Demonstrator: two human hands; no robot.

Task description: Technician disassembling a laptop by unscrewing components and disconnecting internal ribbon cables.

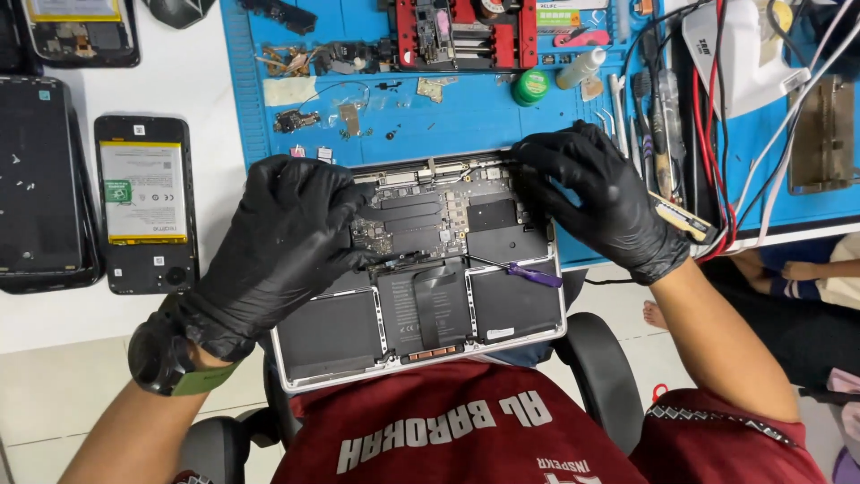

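Opened laptop (421, 269) at the bench (466, 116) edge. Gloved left hand (278, 237), fingers curled, rests on its circuit board (421, 220); gloved right hand (591, 193) presses narrowed fingertips at the hinge edge, holding nothing visible. A purple screwdriver (528, 272) lies inside.

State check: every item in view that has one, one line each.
Laptop: bottom cover off, board and battery cells exposed, resting at the desk edge over the person's lap.
Left hand: gloved, fingers pressing on the board's left side.
Right hand: gloved, fingers at the laptop's top right corner.
Purple screwdriver: lying loose on the battery, unheld.
Phone: back off, battery showing.
Green jar: lid on.
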